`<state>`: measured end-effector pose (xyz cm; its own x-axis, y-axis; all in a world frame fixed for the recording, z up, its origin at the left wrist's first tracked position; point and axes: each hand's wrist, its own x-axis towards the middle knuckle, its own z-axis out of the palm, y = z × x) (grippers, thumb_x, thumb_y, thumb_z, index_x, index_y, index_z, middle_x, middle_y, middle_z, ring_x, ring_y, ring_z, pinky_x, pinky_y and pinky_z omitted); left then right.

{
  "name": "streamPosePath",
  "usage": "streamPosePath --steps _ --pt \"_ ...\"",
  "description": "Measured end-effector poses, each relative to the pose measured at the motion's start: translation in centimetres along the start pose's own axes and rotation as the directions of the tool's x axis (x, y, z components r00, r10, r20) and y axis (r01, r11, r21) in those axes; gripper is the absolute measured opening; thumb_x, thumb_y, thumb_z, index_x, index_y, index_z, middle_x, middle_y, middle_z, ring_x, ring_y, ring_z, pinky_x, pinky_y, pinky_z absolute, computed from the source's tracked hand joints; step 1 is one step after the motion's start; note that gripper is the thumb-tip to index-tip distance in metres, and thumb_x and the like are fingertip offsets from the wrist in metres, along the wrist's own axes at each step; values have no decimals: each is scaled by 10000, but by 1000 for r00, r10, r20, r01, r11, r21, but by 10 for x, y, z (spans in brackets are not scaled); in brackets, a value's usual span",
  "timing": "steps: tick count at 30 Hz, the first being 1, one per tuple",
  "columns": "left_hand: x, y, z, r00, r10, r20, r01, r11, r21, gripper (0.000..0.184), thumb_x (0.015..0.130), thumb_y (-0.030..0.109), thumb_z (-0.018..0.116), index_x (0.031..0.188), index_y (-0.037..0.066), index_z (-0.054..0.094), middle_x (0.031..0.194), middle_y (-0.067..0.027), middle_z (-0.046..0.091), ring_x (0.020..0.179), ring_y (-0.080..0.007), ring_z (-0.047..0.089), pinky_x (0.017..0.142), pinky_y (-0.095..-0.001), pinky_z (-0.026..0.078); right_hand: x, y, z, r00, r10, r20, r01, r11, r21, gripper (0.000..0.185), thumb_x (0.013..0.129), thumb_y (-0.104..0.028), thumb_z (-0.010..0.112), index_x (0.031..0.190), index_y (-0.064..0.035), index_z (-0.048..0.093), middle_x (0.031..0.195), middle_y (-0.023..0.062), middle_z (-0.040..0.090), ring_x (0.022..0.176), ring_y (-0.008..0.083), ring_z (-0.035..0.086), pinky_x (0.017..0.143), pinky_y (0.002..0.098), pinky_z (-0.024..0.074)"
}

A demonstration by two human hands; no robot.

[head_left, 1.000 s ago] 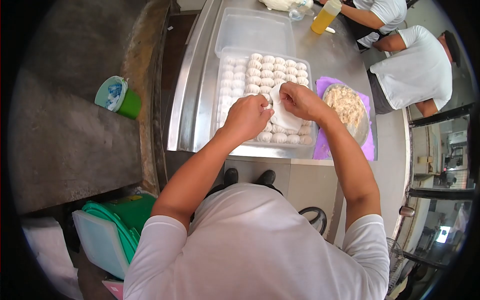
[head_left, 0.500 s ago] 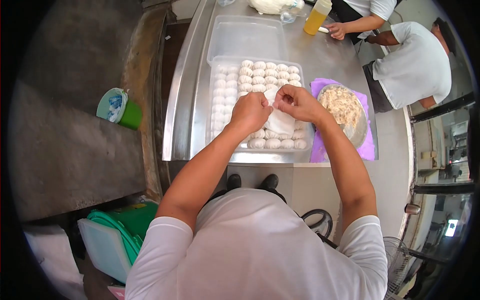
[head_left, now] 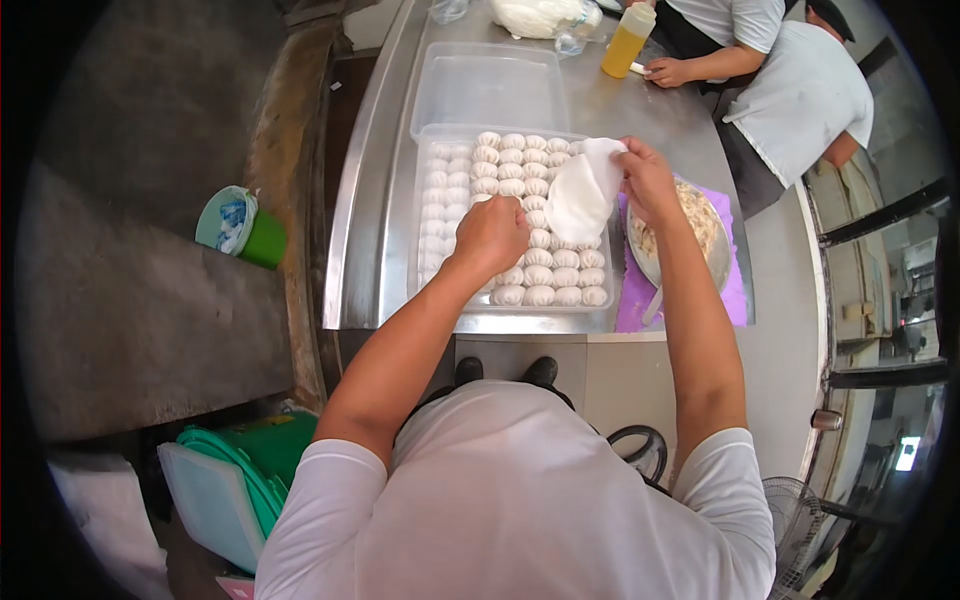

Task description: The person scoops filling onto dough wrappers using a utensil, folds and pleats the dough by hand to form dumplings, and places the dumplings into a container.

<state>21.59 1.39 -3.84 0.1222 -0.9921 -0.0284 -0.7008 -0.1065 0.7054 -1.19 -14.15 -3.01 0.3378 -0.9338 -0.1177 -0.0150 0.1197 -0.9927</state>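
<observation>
My right hand (head_left: 648, 180) pinches the upper edge of a thin white dough sheet (head_left: 582, 195), which hangs over the right part of a clear plastic tray (head_left: 425, 285). Rows of pleated white dumplings (head_left: 538, 275) fill the tray's middle and right, and smoother pale ones (head_left: 436, 212) stand in its left part. My left hand (head_left: 492, 237) is closed above the dumplings, apart from the sheet; what its fingers hold, if anything, is hidden. Beside my right wrist, a metal bowl of pale filling (head_left: 700, 225) with a utensil handle (head_left: 653, 305) sits on a purple cloth (head_left: 738, 290).
On the steel table (head_left: 385, 180) lie an empty clear tray or lid (head_left: 490, 90), a bottle of yellow liquid (head_left: 630, 42) and a bag of white dough (head_left: 535, 15). Two people in white shirts stand at the upper right. A green bin (head_left: 262, 238) is at left.
My hands have separated. My right hand has moved right and up, drawing the dough sheet with it. The utensil handle now shows at the bowl. One co-worker leans closer to the table.
</observation>
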Motion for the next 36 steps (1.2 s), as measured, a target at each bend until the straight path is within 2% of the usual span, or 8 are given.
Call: streamPosePath --steps 4,7,13,16,19,22,29,36 --pt "2 12 -3 999 -34 4 35 984 -177 238 823 211 772 926 8 702 871 -178 731 883 -343 712 790 -460 552 -22 -23 -6 993 -3 118 -13 991 135 85 923 0 578 987 -21 629 902 34 670 794 122 641 758 246 515" --pt "19 19 9 870 261 -418 -369 907 -203 376 839 263 799 1071 -9 686 908 -97 732 778 -221 677 760 -371 541 -34 -28 3 985 -24 170 -12 978 209 74 932 -2 578 991 -10 622 912 44 668 825 124 642 787 253 521" --pt "51 21 2 948 300 105 -210 838 -503 357 867 224 767 1105 -27 678 947 -131 718 786 -245 660 745 -366 537 -59 -46 0 989 -128 74 89 917 389 144 965 -22 541 1091 31 584 1048 110 669 956 188 661 892 327 534" --pt "42 14 -8 937 249 245 69 553 -830 187 952 96 678 1089 -31 676 975 -64 702 871 -129 653 757 -297 538 -82 -55 -18 988 -147 -52 153 836 526 195 981 -24 501 1154 51 548 1160 165 657 1094 260 660 1018 394 514" --pt "34 12 -24 986 133 99 -132 991 -10 322 900 169 747 1141 -28 667 988 -146 714 845 -241 688 775 -351 551 -108 -56 -42 981 -153 -121 195 759 622 249 989 -32 478 1214 66 520 1250 208 631 1200 322 627 1105 458 466" --pt "15 27 -19 902 348 -256 -309 934 180 397 878 221 774 1162 -30 657 992 -183 703 847 -287 690 772 -385 550 -147 -48 -66 975 -221 -35 180 677 714 396 1014 -138 506 1340 87 482 1378 219 588 1296 332 572 1150 478 409" --pt "-32 126 43 835 497 235 -478 868 -133 380 934 272 709 1131 -41 623 1001 -238 705 937 -354 701 826 -444 543 -256 -10 -122 888 -195 -416 454 512 729 461 1044 -192 553 1433 35 454 1408 191 579 1319 318 557 1142 511 426" --pt "-21 162 153 760 338 554 -513 836 194 312 935 184 619 1145 -46 602 1080 -308 668 1056 -435 658 897 -492 527 -324 48 -149 876 75 -477 370 530 763 360 1015 -116 581 1337 37 529 1332 171 634 1228 292 627 1088 473 494"
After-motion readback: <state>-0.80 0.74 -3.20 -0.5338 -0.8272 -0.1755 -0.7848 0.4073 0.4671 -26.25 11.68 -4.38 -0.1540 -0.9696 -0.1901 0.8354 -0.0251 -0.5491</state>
